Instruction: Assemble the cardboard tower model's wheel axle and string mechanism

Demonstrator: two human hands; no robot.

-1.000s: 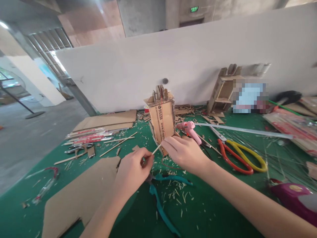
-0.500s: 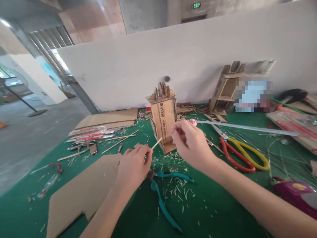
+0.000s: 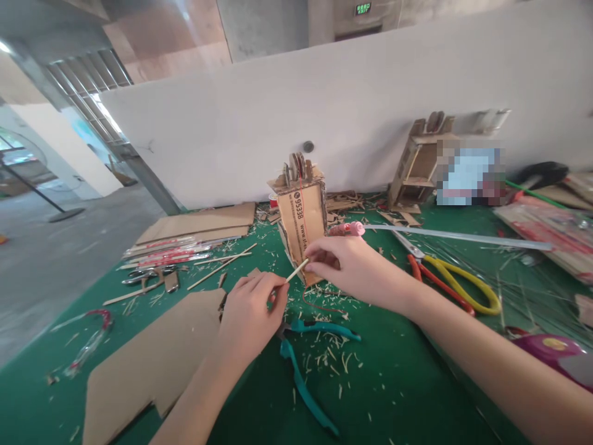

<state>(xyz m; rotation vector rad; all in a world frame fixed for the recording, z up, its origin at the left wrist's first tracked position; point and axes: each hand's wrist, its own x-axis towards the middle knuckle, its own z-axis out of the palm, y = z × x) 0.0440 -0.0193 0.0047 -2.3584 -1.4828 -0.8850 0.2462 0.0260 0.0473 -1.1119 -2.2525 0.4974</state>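
Note:
My left hand (image 3: 250, 312) pinches the near end of a thin wooden stick (image 3: 296, 271) that points up and to the right. My right hand (image 3: 345, 266) is closed on the stick's far end, right in front of an upright cardboard box model (image 3: 301, 216) with a red thread running down its front. Both hands hover low over the green table (image 3: 393, 383). Teal-handled pliers (image 3: 303, 361) lie just below my hands among wood splinters.
A pink glue gun (image 3: 347, 228) lies behind my right hand. Red-and-yellow scissors (image 3: 454, 284) and a long metal ruler (image 3: 463, 237) lie to the right. Cardboard sheets (image 3: 148, 364) lie at the left, with sticks and packets (image 3: 171, 254) farther back. A second cardboard model (image 3: 417, 167) leans on the white wall.
My right hand rose from the box's base, then came down and closed on the far end of the stick. My left hand kept hold of the stick's near end.

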